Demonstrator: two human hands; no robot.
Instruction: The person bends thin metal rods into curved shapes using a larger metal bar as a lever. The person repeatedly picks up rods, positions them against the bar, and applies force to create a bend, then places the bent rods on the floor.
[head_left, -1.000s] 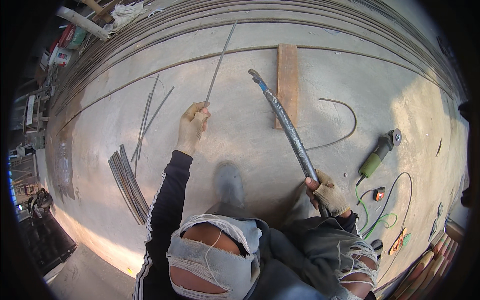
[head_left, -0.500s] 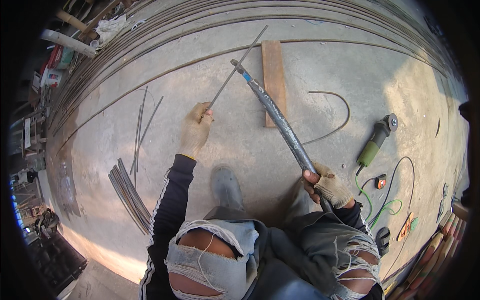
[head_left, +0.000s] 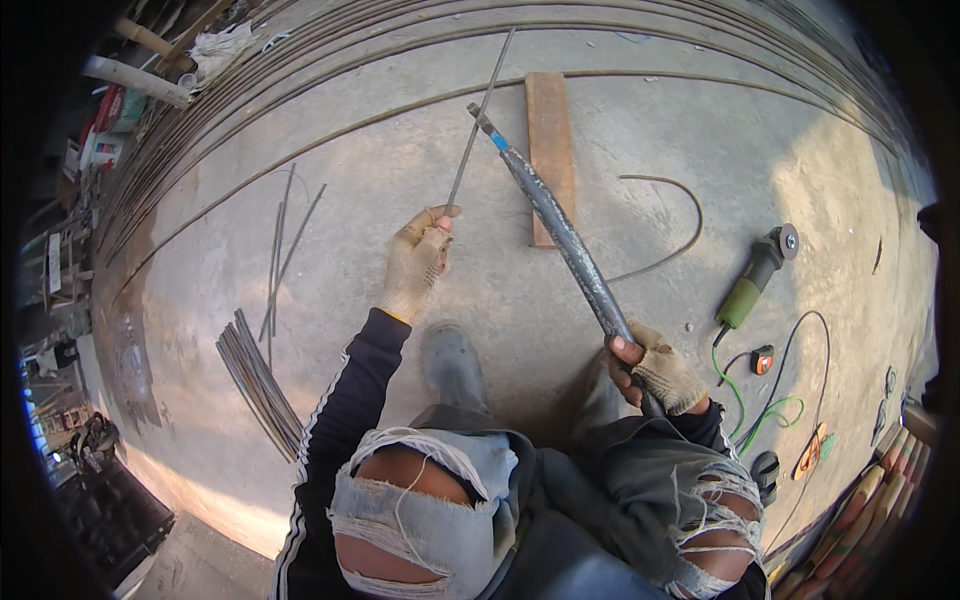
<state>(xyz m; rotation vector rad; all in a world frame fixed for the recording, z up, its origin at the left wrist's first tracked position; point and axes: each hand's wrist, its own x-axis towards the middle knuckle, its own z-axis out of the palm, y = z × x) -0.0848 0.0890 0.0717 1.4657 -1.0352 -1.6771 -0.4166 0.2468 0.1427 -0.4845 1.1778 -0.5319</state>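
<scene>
1. Steel seems the likely material of the thin rod (head_left: 467, 160), so it should handle as light, stiff and hard to break, with a little spring along its length.
2. It is best gripped at its near end, the far length being left free; a firm pinch is called for, since so slim a piece could roll under gloved fingers.
3. Greater weight is to be expected of the long bar (head_left: 568, 243), which should be rigid; hold is best taken at its near end, for leverage.
4. By the left hand (head_left: 415, 255), in a fingerless glove, the rod's near end is pinched between thumb and curled fingers. The bar's near end is enclosed by the right hand (head_left: 655, 372), similarly gloved, with fingers wrapped round.
5. The rod is pointed far and slightly right over the concrete floor (head_left: 340, 270), and is crossed about midway by the bar's head; whether they touch cannot be told.
6. The rod is seen as straight, slender and dull grey. The bar is dark, pale-scuffed and slightly bent, and is marked by a blue band (head_left: 499, 141) below its head.
7. Similar rods (head_left: 260, 385) are bundled at left; a wooden plank (head_left: 550, 140) is laid beyond the bar, with a curved rod (head_left: 702, 215) to its right.
</scene>
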